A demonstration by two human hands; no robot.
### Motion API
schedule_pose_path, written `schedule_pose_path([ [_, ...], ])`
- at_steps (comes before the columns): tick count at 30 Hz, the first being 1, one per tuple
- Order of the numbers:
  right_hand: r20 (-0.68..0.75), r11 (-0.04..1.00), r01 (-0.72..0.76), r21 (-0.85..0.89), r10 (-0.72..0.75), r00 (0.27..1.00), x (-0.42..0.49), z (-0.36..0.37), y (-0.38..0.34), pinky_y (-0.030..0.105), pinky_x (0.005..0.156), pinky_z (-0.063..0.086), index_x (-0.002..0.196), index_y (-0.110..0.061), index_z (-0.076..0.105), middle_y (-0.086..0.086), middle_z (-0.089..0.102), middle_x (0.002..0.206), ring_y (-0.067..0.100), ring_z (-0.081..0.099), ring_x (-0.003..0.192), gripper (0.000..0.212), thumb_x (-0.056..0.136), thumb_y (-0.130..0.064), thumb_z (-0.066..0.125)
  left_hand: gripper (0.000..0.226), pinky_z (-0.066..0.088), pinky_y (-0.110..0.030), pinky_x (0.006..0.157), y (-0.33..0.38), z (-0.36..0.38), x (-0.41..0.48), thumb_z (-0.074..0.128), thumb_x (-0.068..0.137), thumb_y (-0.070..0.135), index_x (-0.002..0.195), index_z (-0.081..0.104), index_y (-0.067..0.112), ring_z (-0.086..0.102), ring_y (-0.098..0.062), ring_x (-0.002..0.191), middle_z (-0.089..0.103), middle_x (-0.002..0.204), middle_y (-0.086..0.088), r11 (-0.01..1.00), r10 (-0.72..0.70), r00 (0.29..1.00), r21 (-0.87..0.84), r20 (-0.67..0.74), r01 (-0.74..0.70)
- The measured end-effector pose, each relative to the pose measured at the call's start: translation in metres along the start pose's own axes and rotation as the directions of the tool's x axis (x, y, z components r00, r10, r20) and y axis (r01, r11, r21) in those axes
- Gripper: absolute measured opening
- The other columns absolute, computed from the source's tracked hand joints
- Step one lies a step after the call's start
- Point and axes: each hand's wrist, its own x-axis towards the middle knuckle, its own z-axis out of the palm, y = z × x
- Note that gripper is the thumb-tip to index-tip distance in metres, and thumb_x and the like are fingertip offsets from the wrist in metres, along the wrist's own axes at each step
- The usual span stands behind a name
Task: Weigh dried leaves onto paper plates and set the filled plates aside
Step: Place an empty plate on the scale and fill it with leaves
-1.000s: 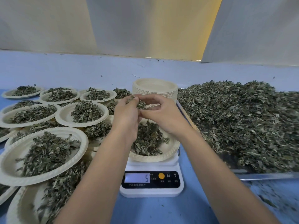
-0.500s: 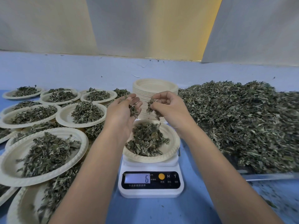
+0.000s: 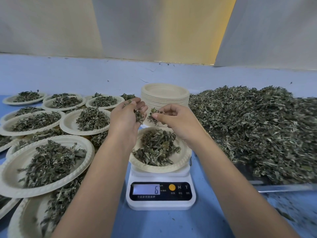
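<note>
Mid-run, judging by the layout. The paper plate (image 3: 186,158) sits on the scale (image 3: 160,205), partly loaded with dried leaves (image 3: 156,148). The display (image 3: 146,189) reads 6 (unit too small to read).

The left hand (image 3: 126,117) hovers above the scale's far-left side, fingers loosely cupped round a small clump of leaves. The right hand (image 3: 178,121) hovers above the scale's far side, thumb and fingers pinching a tuft. Neither hand touches the plate.

Done: many filled plates (image 3: 10,176) lie left of the scale, overlapping in layers.

Left: this plate is probably still being topped up (target weight unknown), then it goes aside. A stack of empty plates (image 3: 165,95) stands behind the scale and a big heap of loose leaves (image 3: 257,127) lies to its right, so likely many rounds remain.
</note>
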Motion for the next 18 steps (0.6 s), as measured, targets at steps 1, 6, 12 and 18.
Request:
schedule_pose_path([
  [1,0.002,1.000,-0.004,-0.006,0.004,1.000,-0.0002,-0.0003,-0.0006,0.011,0.060,0.040,0.081,-0.016,0.062,-0.003,0.057,0.073,0.007,0.051,0.066,0.014,0.079,-0.015,0.076,0.020,0.053,-0.028,0.076,-0.0001,-0.0001,0.0003,0.040,0.101,0.008,0.095,0.060,0.008,0.064,-0.019,0.083,0.066,0.087,-0.008,1.000,-0.004,1.000,-0.001,-0.002,0.004],
  [6,0.006,1.000,-0.001,-0.009,0.001,1.000,-0.0010,-0.0003,-0.0022,0.008,0.054,0.039,0.081,-0.014,0.064,-0.005,0.058,0.067,0.000,0.051,0.057,0.011,0.082,-0.019,0.074,0.020,0.051,-0.028,0.073,-0.0008,0.0006,0.0003,0.041,0.100,0.007,0.093,0.059,0.008,0.062,-0.018,0.077,0.065,0.087,-0.008,1.000,-0.012,1.000,-0.006,0.003,0.012],
  [12,-0.045,0.999,0.038,-0.032,-0.039,0.998,-0.0009,-0.0015,-0.0024,0.014,0.059,0.040,0.072,-0.018,0.069,-0.003,0.060,0.067,0.005,0.050,0.060,0.018,0.084,-0.031,0.070,0.018,0.050,-0.028,0.071,-0.0001,0.0012,-0.0011,0.041,0.101,0.007,0.095,0.058,0.006,0.059,-0.016,0.069,0.063,0.085,-0.009,0.999,-0.017,1.000,-0.030,0.003,0.017],
  [18,-0.018,0.996,0.073,0.044,-0.072,0.997,-0.0007,-0.0019,-0.0035,0.011,0.057,0.042,0.073,-0.021,0.071,-0.013,0.060,0.058,-0.001,0.050,0.055,0.011,0.079,-0.013,0.076,0.018,0.052,-0.028,0.077,0.0004,0.0004,-0.0015,0.040,0.101,0.008,0.100,0.058,0.006,0.065,-0.019,0.083,0.065,0.089,-0.009,1.000,-0.015,1.000,-0.012,-0.004,0.015],
])
